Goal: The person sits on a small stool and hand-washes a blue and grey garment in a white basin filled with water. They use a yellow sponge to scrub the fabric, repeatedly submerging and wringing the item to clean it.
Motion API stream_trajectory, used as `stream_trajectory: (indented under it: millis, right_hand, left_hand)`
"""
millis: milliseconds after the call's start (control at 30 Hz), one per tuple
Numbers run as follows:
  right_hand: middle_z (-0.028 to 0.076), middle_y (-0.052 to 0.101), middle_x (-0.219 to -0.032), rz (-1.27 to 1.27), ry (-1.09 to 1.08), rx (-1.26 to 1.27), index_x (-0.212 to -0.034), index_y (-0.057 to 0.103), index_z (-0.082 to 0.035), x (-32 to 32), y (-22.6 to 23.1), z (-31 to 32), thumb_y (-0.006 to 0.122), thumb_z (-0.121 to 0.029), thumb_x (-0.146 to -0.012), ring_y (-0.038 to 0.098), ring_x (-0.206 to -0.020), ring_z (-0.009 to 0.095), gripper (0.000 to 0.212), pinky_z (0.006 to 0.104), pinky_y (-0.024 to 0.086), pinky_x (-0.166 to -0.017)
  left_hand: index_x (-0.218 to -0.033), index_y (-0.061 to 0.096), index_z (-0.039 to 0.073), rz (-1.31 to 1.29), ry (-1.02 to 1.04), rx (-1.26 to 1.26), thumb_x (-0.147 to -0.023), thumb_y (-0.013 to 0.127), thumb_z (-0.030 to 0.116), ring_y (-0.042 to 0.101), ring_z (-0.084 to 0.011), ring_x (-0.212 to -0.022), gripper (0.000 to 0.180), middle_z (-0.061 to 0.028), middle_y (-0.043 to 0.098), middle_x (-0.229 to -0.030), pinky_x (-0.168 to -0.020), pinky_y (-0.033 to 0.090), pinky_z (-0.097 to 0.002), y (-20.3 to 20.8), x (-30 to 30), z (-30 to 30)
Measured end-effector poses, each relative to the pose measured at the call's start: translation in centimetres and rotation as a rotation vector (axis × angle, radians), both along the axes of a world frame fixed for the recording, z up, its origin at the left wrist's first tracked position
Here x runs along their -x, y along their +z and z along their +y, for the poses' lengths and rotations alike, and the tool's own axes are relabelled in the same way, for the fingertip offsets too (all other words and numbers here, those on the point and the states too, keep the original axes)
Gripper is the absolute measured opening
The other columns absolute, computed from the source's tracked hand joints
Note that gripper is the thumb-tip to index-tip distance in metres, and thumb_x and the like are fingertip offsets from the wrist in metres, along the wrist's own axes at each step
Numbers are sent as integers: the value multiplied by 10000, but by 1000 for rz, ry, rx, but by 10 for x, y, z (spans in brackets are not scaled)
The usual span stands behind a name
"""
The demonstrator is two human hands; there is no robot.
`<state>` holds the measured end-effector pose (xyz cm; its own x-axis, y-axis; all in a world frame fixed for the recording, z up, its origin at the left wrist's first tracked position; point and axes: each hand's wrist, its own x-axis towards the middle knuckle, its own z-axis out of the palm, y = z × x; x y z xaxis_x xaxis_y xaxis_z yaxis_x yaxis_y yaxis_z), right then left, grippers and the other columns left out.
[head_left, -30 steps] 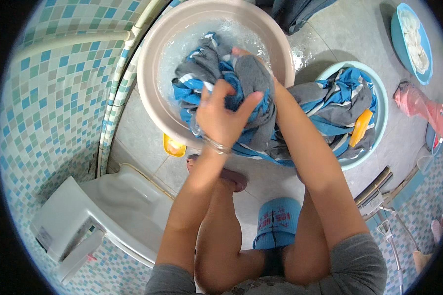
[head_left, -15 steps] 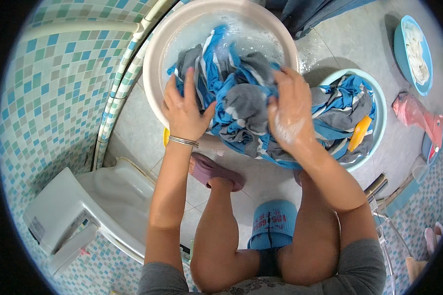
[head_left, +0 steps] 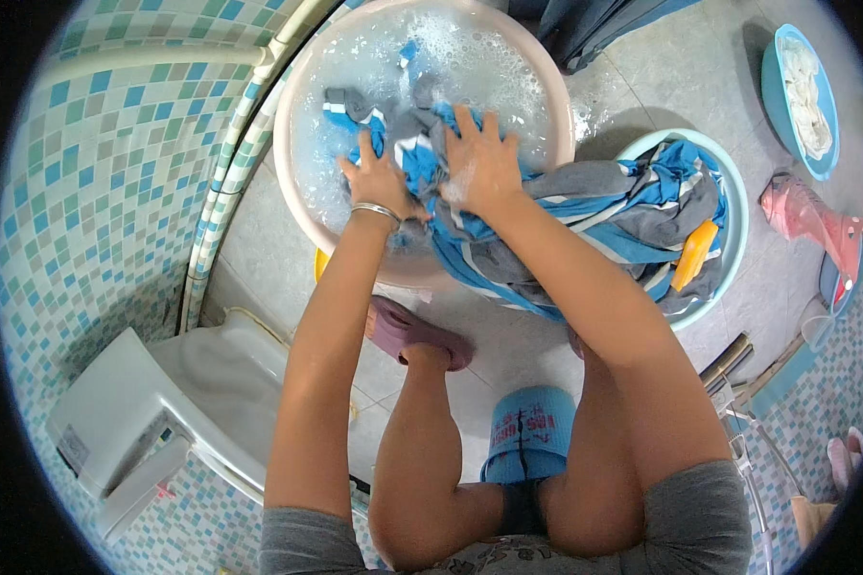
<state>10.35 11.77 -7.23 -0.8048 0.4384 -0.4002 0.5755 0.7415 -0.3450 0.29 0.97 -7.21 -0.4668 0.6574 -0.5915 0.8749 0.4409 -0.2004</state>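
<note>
A large striped cloth point(head_left: 585, 206) in blue, grey and white runs from the soapy water of a pink tub point(head_left: 288, 125) over its rim into a pale blue basin point(head_left: 735, 240) at the right. My left hand point(head_left: 379, 184), with a bangle at the wrist, presses on the wet cloth with its fingers spread. Beside it my right hand point(head_left: 483, 165) pushes down on the same cloth, fingers apart and suds on the skin. Part of the cloth lies under the foamy water. An orange-yellow bar, perhaps soap point(head_left: 694, 255), rests on the cloth in the basin.
A squat toilet or low white fixture point(head_left: 230, 369) is at the left, by a tiled wall point(head_left: 125, 192). A blue bowl of white cloth point(head_left: 804, 105) and a pink fish-shaped bag point(head_left: 815, 225) stand at far right. A blue stool or bucket point(head_left: 527, 431) sits between my legs.
Both hands have pushed forward and the right hand has moved left, closer to the left hand. The cloth in the tub has sunk deeper, and more foamy water shows around it.
</note>
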Motion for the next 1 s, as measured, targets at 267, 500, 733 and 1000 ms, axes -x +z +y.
stream_trajectory:
  millis: [267,500,733,1000]
  right_hand:
    - [274,585,-905,528,-327,270,-937,547,22,-24,-25,51,615,-145,-655,568,-832,460,334,465,475,-773]
    - [256,563,-1059,590,-204,140,-1173,479,33,-88,24,47,704,-378,-704,544,-997,406,663,476,401,-908]
    - [202,224,-1447,30,141,-32,-1422,251,-283,-156,77,15,813,-344,-554,210,-1340,390,1036,626,150,-1032]
    - [181,565,-1059,267,90,-132,-1205,510,-162,-161,39,37,723,-44,-544,545,-964,359,705,460,404,-925]
  left_hand:
    - [-756,670,88,-276,-69,-365,-640,697,174,581,-319,-870,147,-112,646,-751,-794,447,-435,24,30,-16]
    - [-856,680,-1,-704,681,-601,-741,652,13,565,-100,-673,120,-42,656,-761,-644,442,-245,139,34,-55]
    - [-995,633,-9,-272,1017,-765,-841,625,262,532,-116,-691,312,-48,613,-793,-642,428,-252,72,161,-83]
    - [-1443,167,98,-259,-324,-304,-402,849,463,137,-377,-1368,1297,-203,159,-1475,-1090,140,-498,79,-7,9]
